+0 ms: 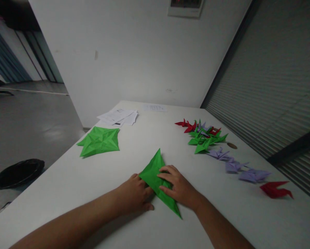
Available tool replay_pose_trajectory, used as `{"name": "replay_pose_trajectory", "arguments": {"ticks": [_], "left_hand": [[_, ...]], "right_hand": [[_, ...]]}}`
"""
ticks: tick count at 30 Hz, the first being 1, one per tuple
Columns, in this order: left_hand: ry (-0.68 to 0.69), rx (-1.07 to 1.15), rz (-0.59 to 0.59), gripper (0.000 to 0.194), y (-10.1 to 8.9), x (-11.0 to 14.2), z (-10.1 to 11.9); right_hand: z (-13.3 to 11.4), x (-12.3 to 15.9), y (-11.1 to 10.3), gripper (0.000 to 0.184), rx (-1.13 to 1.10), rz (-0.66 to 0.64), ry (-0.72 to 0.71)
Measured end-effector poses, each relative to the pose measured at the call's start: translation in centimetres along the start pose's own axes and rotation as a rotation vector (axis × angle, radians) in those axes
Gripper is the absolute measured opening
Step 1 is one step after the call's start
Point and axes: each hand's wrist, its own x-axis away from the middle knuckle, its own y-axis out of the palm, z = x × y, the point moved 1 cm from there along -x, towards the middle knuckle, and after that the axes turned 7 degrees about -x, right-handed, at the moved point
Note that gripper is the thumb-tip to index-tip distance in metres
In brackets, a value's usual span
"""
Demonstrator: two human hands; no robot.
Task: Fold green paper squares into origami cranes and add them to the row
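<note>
A folded green sheet of origami paper (155,174) lies near the middle of the table, creased into a triangle-like shape with pointed corners. My left hand (134,195) is at its left edge, palm down. Its fingers run partly beneath the paper and their tips are hidden; the thumb sticks out apart from them. From the right, my right hand (179,186) rests on the paper with its fingers spread and slightly bent. The thumb of that hand touches the lower part of the sheet.
Creased green sheets (100,141) lie at the left, with printed papers (118,116) behind them. Red, green and purple folded paper cranes (203,138) cluster at the right; a red crane (275,189) is nearest. A lined black bin (18,173) stands beyond the left table edge.
</note>
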Motion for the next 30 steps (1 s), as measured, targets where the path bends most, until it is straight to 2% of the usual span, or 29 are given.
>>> {"name": "replay_pose_trajectory", "arguments": {"ticks": [4, 6, 9, 11, 13, 15, 18, 23, 30], "left_hand": [[0.042, 0.084, 0.063, 0.035, -1.0, 0.4, -2.4], [-0.060, 0.098, 0.091, 0.022, -1.4, 0.5, -3.6], [-0.274, 0.059, 0.148, 0.024, -1.9, 0.6, -4.5], [-0.311, 0.034, 0.174, 0.024, -2.1, 0.6, -4.2], [-0.216, 0.038, 0.192, 0.022, -2.3, 0.4, -3.3], [-0.050, 0.059, 0.202, 0.023, -2.2, 0.1, -2.3], [0.129, 0.064, 0.185, 0.030, -1.4, -0.1, -1.4], [0.115, 0.072, 0.133, 0.042, -0.1, -0.3, -1.4], [0.089, 0.040, 0.094, 0.041, -0.4, -0.1, -1.9]], "right_hand": [[0.5, 0.2, -0.6, 0.039, 0.040, -0.041, 0.027], [0.8, 0.2, -0.7, 0.040, 0.056, -0.053, 0.033], [0.8, 0.2, -0.7, 0.038, 0.071, -0.070, 0.033], [0.7, 0.2, -0.7, 0.037, 0.074, -0.075, 0.037], [0.6, 0.1, -0.6, 0.037, 0.079, -0.076, 0.044], [0.6, 0.1, -0.6, 0.038, 0.083, -0.079, 0.049], [0.7, 0.2, -0.6, 0.039, 0.078, -0.080, 0.058], [0.8, 0.5, -0.8, 0.042, 0.082, -0.092, 0.082], [1.2, 1.6, -1.3, 0.061, 0.114, -0.186, 0.126]]}}
